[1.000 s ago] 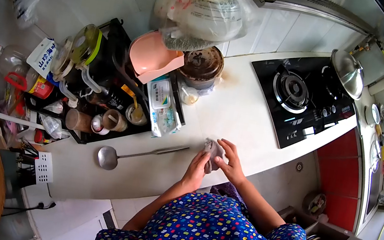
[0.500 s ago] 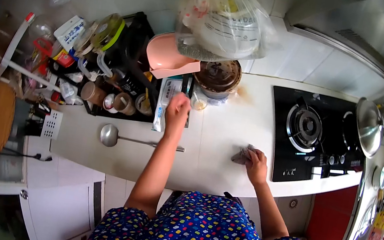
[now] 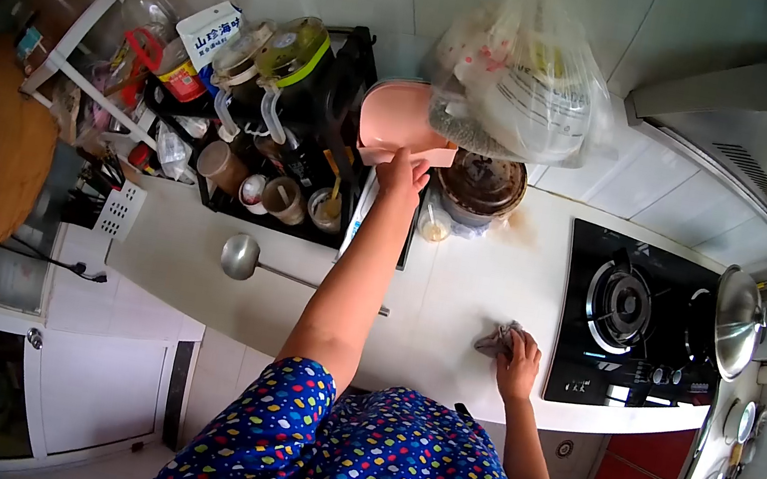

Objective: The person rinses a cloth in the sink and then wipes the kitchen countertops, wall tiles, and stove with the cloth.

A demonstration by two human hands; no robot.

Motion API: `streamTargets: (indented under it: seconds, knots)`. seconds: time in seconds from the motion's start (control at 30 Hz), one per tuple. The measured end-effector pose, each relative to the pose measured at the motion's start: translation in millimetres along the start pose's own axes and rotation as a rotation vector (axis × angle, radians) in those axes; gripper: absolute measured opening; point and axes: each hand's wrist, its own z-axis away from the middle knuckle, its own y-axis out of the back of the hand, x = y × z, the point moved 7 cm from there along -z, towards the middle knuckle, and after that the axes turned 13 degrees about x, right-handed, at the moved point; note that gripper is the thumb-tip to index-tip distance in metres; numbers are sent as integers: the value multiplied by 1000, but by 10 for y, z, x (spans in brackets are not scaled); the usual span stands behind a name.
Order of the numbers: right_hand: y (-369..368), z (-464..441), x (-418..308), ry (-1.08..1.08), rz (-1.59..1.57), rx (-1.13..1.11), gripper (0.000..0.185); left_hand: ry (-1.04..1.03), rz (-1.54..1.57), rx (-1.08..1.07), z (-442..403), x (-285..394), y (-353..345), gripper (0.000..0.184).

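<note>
The pink, open-topped plastic bin point(image 3: 396, 116) lies just beyond my left hand point(image 3: 401, 180), the nearer one, whose fingers meet its front lip; I cannot tell whether that grip is closed. My right hand point(image 3: 517, 368) grips a crumpled grey cloth point(image 3: 494, 341) on the white desk point(image 3: 457, 287).

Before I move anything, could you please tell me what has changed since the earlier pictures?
The left hand has let go of the grey cloth and reached forward to touch the pink container. The right hand has carried the cloth rightward, to the counter near the stove. The ladle still lies on the counter.
</note>
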Motion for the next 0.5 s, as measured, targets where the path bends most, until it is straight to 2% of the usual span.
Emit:
streamTargets:
  seconds: [0.43, 0.5]
  knots:
    - [-103, 47, -53, -77, 60, 97, 56, -100, -102, -32, 145, 237, 135, 42]
    - [-78, 36, -94, -90, 71, 108, 55, -95, -67, 28, 105, 238, 183, 41]
